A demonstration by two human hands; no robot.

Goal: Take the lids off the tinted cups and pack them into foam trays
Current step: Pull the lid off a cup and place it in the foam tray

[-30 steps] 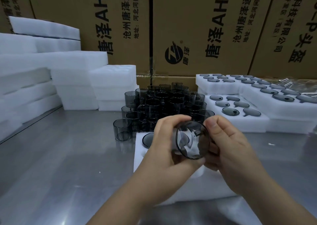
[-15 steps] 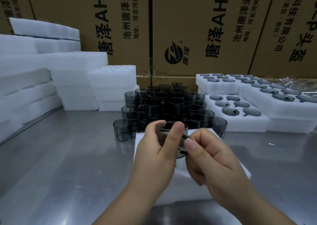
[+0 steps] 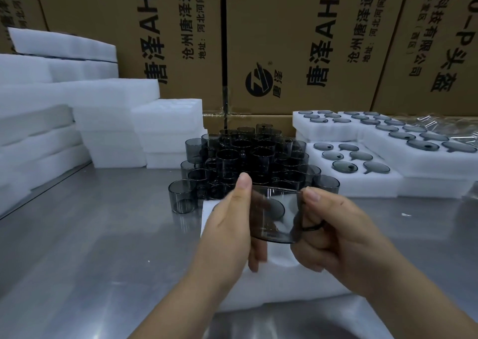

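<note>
My left hand [image 3: 227,225] wraps the tinted cup [image 3: 274,217] at the centre of the frame, thumb up along its left wall; my right hand [image 3: 336,227] pinches the rim on the cup's right side, fingers curled. The cup hangs just above the foam tray [image 3: 284,289] in the lower centre. Whether the lid is loose yet I cannot tell. I judge it best to brace the wall with the left, lift at the edge with the right without squeezing, and work low over the foam so a slip lands soft
</note>
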